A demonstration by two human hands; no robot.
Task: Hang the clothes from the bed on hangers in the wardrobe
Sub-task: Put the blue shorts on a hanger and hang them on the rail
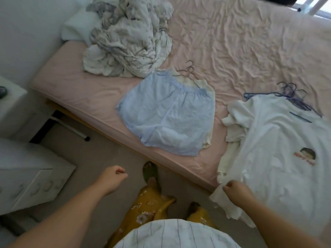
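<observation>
Standing at the bed (75, 90). Left hand (114, 178) curled in a loose fist over the floor, holding nothing. Right hand (234, 189) curled at the hem of the white T-shirt (279, 149), grip unclear. Light-blue shorts (168, 119) flat mid-bed, wire hangers (293, 99) beside the shirt's collar.

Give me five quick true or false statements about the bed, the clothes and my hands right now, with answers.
1. The blue shorts lie on the pink bed. True.
2. The left hand holds a hanger. False: it holds nothing.
3. The right hand is at the hem of the white T-shirt. True.
4. The hangers hang in a wardrobe. False: they lie on the bed.
5. A crumpled sheet lies near the pillow. True.
</observation>
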